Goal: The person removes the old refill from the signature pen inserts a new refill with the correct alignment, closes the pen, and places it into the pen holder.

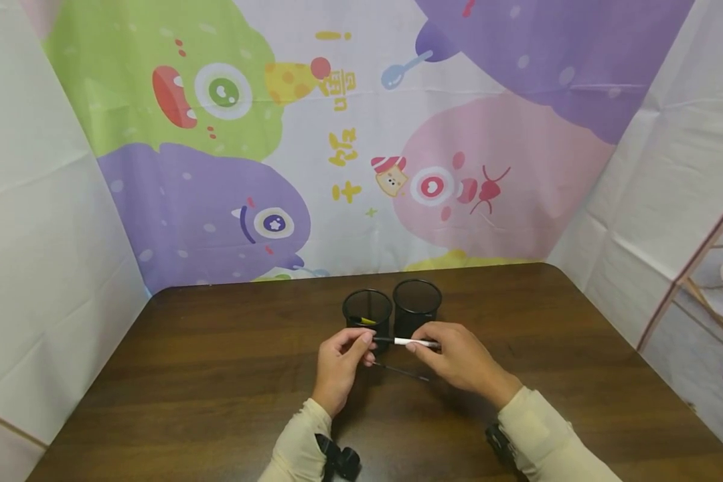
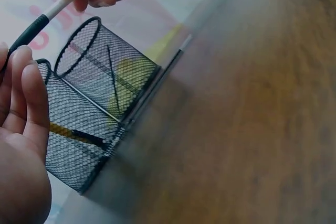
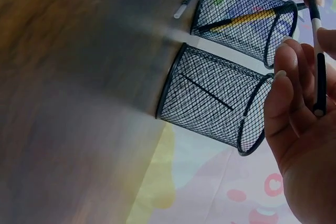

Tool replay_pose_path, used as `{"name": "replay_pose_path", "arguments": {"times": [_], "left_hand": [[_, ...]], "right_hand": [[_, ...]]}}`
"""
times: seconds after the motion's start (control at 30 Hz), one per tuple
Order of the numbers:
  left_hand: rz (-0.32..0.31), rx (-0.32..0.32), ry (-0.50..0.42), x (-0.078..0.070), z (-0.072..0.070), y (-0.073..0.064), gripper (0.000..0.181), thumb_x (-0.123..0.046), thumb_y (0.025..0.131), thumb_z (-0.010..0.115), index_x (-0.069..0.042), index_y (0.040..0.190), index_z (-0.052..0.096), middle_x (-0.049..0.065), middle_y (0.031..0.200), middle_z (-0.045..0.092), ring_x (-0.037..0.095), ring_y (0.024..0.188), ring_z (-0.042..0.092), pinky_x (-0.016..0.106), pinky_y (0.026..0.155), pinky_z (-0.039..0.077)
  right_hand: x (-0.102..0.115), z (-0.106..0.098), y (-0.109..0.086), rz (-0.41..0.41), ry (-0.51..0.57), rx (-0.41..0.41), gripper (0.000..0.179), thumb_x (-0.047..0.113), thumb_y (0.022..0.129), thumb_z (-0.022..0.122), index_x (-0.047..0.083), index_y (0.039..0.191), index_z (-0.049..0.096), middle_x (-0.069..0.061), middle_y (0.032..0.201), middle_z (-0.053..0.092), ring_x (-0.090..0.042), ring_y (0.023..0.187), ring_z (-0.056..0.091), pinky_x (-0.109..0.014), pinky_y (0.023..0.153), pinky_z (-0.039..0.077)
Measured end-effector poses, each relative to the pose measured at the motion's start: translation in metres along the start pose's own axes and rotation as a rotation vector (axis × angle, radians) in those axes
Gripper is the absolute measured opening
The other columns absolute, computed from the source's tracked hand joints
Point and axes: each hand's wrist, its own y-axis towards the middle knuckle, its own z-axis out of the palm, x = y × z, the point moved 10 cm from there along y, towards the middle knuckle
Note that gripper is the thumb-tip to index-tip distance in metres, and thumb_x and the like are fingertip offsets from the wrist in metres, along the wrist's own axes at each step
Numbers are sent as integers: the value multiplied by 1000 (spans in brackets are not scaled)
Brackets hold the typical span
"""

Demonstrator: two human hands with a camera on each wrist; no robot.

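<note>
Both hands hold one black-and-white pen (image 1: 402,341) nearly level, in front of two black mesh pen cups. My left hand (image 1: 339,368) pinches its black end between thumb and fingers. The thumb and fingers of my right hand (image 1: 458,356) grip the white barrel near the other, dark end. Behind my left hand is the left pen cup (image 1: 366,326), with a yellow-and-black pen (image 3: 241,20) leaning inside. Beside it stands the right pen cup (image 1: 416,318), where a thin black stick (image 3: 207,92) shows through the mesh.
A thin dark rod (image 1: 402,371) with a pale tip lies on the brown wooden table (image 1: 217,375), below the held pen and by the cups. A cartoon-printed cloth (image 1: 361,234) hangs behind the table, with pale cloth walls at both sides.
</note>
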Motion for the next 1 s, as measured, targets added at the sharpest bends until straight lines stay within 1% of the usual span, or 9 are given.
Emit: {"name": "replay_pose_path", "arguments": {"times": [0.07,0.17,0.27,0.37,0.57,0.67,0.83,1.0], "left_hand": [[10,-7,-2,-3,0,1,21,-10,95,70,10,101,70,19,80,67,14,61,63,25,60,56],[27,-19,7,-9,-1,3,20,-10,95,70,10,100,70,20,80,67,14,61,63,25,60,57],[46,-35,23,-15,-3,5,20,-9,95,70,11,99,70,21,80,66,14,61,63,25,61,57],[67,-59,40,-22,-8,7,21,-10,95,69,11,99,69,19,79,66,13,61,64,25,61,58],[136,-112,99,-41,-18,8,18,-9,96,68,9,99,70,11,77,67,13,61,64,25,60,58],[170,-137,127,-49,-23,10,17,-9,96,68,7,98,71,11,76,67,12,61,64,25,60,58],[222,-160,151,-65,-28,15,16,-9,97,68,7,96,71,17,76,66,13,61,63,25,59,57],[261,-182,171,-82,-33,26,16,-7,97,67,8,97,71,25,77,65,11,60,63,23,59,56]], "right_hand": [[1,0,1,4,-4,6,5,26,92,74,21,91,72,18,82,62,-2,70,55,-26,65,48],[1,2,2,17,4,28,7,28,93,74,21,94,73,18,83,63,-3,71,55,-26,66,49],[0,4,1,28,29,53,10,29,94,73,21,99,73,18,85,64,-2,71,56,-25,65,49],[-2,3,0,40,50,56,16,30,94,72,18,105,73,16,87,64,-2,71,56,-25,64,50],[-11,-2,-4,71,89,40,21,28,93,74,13,108,71,13,94,66,-3,80,62,-35,70,57],[-14,-4,-6,80,104,44,21,27,94,73,13,109,70,12,93,67,-4,81,64,-37,70,58],[-16,-6,-9,80,96,46,23,28,95,72,11,110,70,11,94,66,-4,83,63,-36,71,58],[-19,-8,-12,94,82,50,24,28,95,71,11,111,70,12,95,66,-3,84,62,-36,72,58]]}}
